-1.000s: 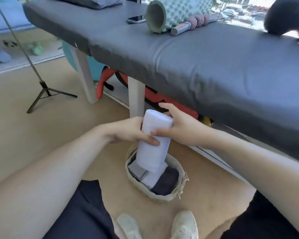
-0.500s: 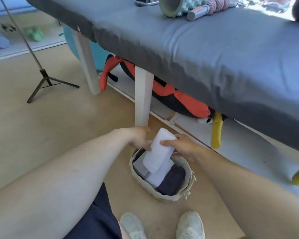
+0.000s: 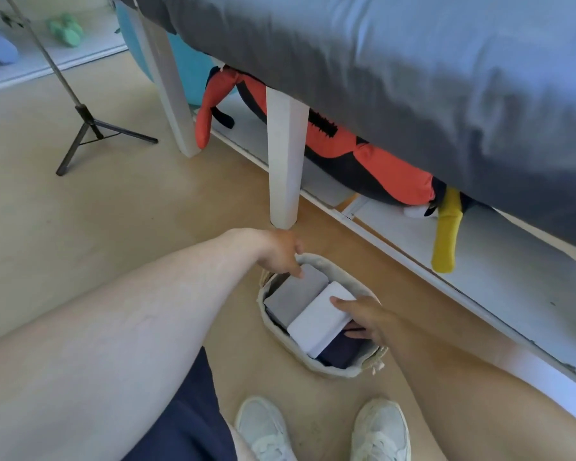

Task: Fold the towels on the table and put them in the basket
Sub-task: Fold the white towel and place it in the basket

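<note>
Head view — right hand (image 3: 363, 319) fingertips hidden.

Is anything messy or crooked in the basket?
A little. The white towel leans tilted across the basket, partly over the gray towel, not flat yet. The right hand holds its edge; the left hand touches the gray one. Nothing is spilled or torn.

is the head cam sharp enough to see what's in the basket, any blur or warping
Head view: soft overall, but the white folded towel and grey one in the basket read clearly; the dark towel is shadowed. Wide-angle bending bows the table edge and swells the near forearms. Daylight is even, with no glare. The left hand and right hand are slightly smeared.
</note>
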`<state>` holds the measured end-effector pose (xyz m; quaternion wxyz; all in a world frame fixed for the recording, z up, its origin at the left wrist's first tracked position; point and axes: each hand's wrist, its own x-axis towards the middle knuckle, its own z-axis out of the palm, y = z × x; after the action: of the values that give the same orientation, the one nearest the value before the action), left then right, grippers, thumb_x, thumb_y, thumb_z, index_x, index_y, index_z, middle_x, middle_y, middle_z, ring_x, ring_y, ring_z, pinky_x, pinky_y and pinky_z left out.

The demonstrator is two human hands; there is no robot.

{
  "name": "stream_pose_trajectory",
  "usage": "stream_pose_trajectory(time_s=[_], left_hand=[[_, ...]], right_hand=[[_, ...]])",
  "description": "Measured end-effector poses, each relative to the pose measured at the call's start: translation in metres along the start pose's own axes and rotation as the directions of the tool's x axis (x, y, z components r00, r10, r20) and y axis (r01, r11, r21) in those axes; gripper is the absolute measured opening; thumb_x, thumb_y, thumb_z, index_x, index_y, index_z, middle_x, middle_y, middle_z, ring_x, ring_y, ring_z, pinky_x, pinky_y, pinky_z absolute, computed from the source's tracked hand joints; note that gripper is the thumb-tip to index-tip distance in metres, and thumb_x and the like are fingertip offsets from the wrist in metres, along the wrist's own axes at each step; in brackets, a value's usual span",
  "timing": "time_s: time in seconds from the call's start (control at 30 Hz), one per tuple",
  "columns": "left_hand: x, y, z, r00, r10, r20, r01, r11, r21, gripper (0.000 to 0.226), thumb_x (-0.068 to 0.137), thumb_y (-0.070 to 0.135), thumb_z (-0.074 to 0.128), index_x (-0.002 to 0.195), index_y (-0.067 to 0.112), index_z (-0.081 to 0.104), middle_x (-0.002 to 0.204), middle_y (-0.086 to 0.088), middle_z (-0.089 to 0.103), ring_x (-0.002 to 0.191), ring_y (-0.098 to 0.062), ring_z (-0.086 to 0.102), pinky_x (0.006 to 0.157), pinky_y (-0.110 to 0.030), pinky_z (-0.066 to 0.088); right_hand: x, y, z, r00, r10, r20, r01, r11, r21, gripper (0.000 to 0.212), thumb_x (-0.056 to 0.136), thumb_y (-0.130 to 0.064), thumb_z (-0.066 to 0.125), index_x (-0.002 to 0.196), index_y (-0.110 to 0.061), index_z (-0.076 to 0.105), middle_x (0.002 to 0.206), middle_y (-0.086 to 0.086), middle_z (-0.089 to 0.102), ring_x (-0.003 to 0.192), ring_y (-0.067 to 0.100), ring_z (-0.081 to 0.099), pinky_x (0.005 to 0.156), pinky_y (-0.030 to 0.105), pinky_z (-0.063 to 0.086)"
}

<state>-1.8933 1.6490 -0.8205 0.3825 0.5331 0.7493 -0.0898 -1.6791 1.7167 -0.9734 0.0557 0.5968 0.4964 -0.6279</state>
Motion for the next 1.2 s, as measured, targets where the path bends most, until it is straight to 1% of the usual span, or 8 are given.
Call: stream_pose_trajectory(time_s=[0.23,0.43,0.53,0.67,1.0,1.07,1.13,1.2], left_hand=[[0.01,-0.004,0.0,1.0,-0.022,0.015,0.022,1.0,0.02,0.062,0.092,0.047,0.066,0.146,0.024,0.044,0.14,0.005,0.054,0.125,-0.019,0.053,0.108,-0.039,0.044],[0.012,-0.004,0.002,0.999,-0.026,0.019,0.026,0.999,0.025,0.061,0.092,0.045,0.066,0.145,0.024,0.045,0.141,0.005,0.053,0.126,-0.019,0.052,0.107,-0.036,0.044],[0.011,-0.004,0.002,1.0,-0.028,0.013,0.028,0.999,0.024,0.059,0.092,0.045,0.066,0.144,0.025,0.046,0.141,0.005,0.053,0.126,-0.019,0.053,0.107,-0.037,0.044],[0.009,-0.004,0.002,0.999,-0.032,0.016,0.031,0.999,0.032,0.06,0.092,0.045,0.066,0.145,0.025,0.045,0.142,0.005,0.053,0.127,-0.019,0.052,0.108,-0.038,0.043],[0.001,0.008,-0.003,1.0,-0.02,0.009,0.019,1.0,0.024,0.059,0.095,0.043,0.064,0.147,0.024,0.043,0.143,0.003,0.053,0.128,-0.02,0.052,0.107,-0.036,0.043],[-0.001,0.011,-0.003,1.0,-0.017,0.004,0.017,1.0,0.017,0.06,0.095,0.043,0.064,0.148,0.023,0.042,0.143,0.002,0.053,0.129,-0.02,0.051,0.107,-0.036,0.043],[-0.003,0.013,-0.004,1.0,-0.013,-0.004,0.013,1.0,0.013,0.061,0.095,0.042,0.064,0.148,0.023,0.042,0.143,0.002,0.053,0.128,-0.02,0.051,0.106,-0.035,0.043],[-0.005,0.015,-0.004,1.0,-0.011,-0.011,0.011,1.0,0.007,0.06,0.095,0.042,0.064,0.148,0.023,0.043,0.142,0.002,0.054,0.127,-0.02,0.052,0.106,-0.035,0.044]], right_hand=[[0.009,0.003,0.0,0.998,-0.024,-0.053,0.023,1.0,-0.021,0.048,0.089,-0.048,0.071,0.127,-0.023,0.056,0.108,-0.003,0.064,0.096,0.018,0.067,0.083,0.036,0.06],[0.026,0.012,-0.003,0.97,-0.141,-0.199,0.098,0.972,-0.212,0.091,0.061,-0.078,0.059,0.138,-0.03,0.051,0.109,-0.009,0.063,0.102,0.023,0.064,0.098,0.048,0.052],[0.016,0.007,0.0,0.949,-0.227,-0.218,0.156,0.942,-0.298,0.064,0.088,-0.057,0.061,0.143,-0.026,0.052,0.136,0.001,0.06,0.122,0.027,0.057,0.104,0.04,0.046],[0.017,0.008,0.003,0.933,-0.295,-0.207,0.21,0.911,-0.355,0.044,0.102,-0.034,0.054,0.146,-0.027,0.051,0.14,0.008,0.058,0.126,0.028,0.055,0.096,0.029,0.042],[0.022,0.004,-0.002,0.915,-0.345,-0.207,0.247,0.887,-0.389,0.044,0.099,-0.039,0.056,0.141,-0.026,0.054,0.145,0.003,0.054,0.132,0.026,0.051,0.107,0.038,0.044],[0.015,0.005,0.002,0.86,-0.459,-0.223,0.278,0.788,-0.55,0.057,0.096,-0.048,0.058,0.145,-0.022,0.048,0.145,0.003,0.052,0.134,0.026,0.047,0.108,0.041,0.044],[0.004,0.006,0.009,0.777,-0.608,-0.16,0.26,0.542,-0.799,0.073,0.092,-0.062,0.055,0.151,-0.021,0.039,0.152,0.003,0.043,0.141,0.024,0.036,0.115,0.042,0.036],[-0.002,0.009,0.018,0.736,-0.677,-0.014,0.265,0.306,-0.914,0.09,0.089,-0.074,0.046,0.157,-0.019,0.027,0.162,0.003,0.027,0.15,0.023,0.02,0.124,0.04,0.019]])
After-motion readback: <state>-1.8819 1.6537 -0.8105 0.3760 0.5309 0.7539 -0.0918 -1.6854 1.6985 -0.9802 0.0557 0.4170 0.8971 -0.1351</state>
